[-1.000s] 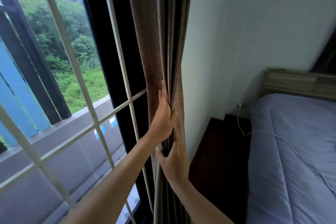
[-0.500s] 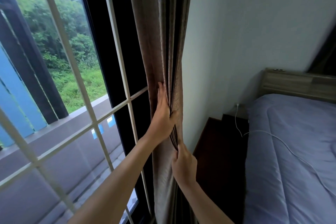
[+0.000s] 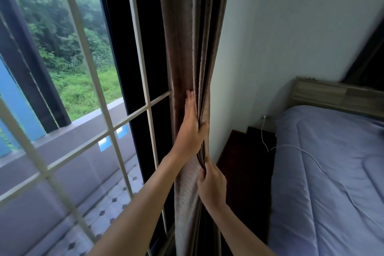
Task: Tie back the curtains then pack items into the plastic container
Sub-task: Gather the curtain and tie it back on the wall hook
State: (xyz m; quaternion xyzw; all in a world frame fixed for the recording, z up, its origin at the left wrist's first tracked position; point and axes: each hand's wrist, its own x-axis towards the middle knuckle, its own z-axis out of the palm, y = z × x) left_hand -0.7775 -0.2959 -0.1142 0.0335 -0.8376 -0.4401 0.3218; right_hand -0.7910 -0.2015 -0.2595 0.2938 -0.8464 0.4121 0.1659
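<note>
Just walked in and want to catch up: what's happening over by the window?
A person is bunching the brown curtain against the wall beside the window. The left hand grips the gathered folds higher up, and the right hand pinches them just below. No tie-back is visible around the curtain, and no plastic container is in view. A bed with a white cable lying on it sits to the right.

The curtain (image 3: 187,48) is a brown, faintly shiny fabric, gathered into tight vertical pleats and hanging upright between the window and the wall. It narrows to a bunch at mid-height and falls looser below, where a paler ribbed side of the cloth shows.
</note>
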